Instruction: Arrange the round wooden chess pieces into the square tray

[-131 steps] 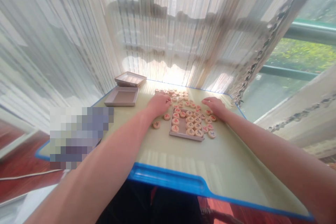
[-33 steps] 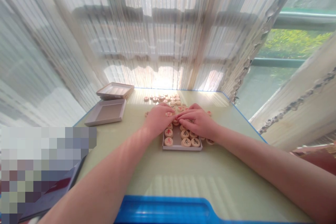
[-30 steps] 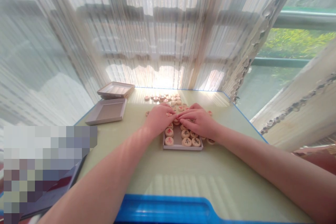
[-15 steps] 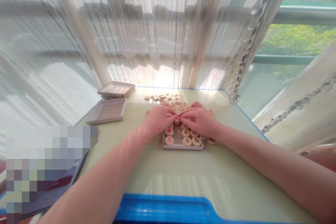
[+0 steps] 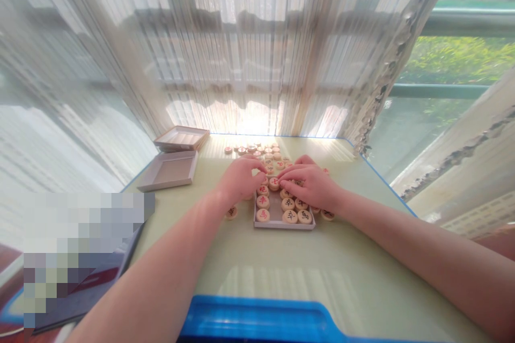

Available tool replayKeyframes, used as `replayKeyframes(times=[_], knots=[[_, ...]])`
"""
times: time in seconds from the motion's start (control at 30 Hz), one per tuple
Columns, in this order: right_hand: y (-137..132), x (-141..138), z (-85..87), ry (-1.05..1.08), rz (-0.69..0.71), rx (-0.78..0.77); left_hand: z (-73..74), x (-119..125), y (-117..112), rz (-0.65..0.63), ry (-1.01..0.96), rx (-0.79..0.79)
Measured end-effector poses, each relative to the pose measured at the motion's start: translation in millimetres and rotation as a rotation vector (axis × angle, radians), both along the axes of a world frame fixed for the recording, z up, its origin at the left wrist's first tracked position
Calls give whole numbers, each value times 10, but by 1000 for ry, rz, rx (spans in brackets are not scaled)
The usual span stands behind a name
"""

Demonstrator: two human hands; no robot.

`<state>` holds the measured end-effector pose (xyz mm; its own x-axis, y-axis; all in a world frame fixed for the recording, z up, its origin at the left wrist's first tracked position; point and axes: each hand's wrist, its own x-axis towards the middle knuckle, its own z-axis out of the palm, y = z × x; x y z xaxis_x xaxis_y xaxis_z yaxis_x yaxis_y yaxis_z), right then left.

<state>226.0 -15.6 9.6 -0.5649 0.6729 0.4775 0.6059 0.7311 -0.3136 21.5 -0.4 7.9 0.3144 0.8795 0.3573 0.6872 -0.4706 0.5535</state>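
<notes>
A small grey tray [image 5: 283, 223] lies in the middle of the pale green table [image 5: 281, 268]. It holds several round wooden chess pieces [image 5: 289, 216] with red or black characters. My left hand [image 5: 238, 181] rests at the tray's far left corner, its fingers curled down onto the pieces there. From the right, my right hand [image 5: 309, 182] reaches over the tray's far end, fingers stretched flat on the pieces. The fingertips of both hands meet at one red-marked piece [image 5: 274, 183]. What the left fingers grip, if anything, is hidden.
More loose pieces [image 5: 261, 151] lie scattered beyond the hands, one piece [image 5: 230, 212] left of the tray and one [image 5: 327, 215] right of it. Two empty grey box halves [image 5: 169, 170] [image 5: 182, 138] sit at the far left. Sheer curtains hang close around the table's far edges.
Both hands have come together from either side of the tray onto its far end. In the last second they have stayed there, with only small finger movements.
</notes>
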Motion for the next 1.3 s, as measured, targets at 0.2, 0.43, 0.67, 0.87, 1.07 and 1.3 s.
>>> replayKeyframes(times=[0.2,0.43,0.67,0.87,1.07,1.3], knots=[[-16,-14,3,3,21,-4,-26,-75,75,10,-3,-14],[-14,-9,7,10,3,5,-20,-78,66,3,-33,8],[-22,-13,30,0,-2,-7,-11,-53,54,-18,-27,20],[-2,5,-1,76,-112,3,-20,-47,52,-26,-32,2],[-6,19,27,185,-145,42,-35,-48,57,-20,-76,31],[2,30,44,170,-243,3,-49,-63,79,3,-50,60]])
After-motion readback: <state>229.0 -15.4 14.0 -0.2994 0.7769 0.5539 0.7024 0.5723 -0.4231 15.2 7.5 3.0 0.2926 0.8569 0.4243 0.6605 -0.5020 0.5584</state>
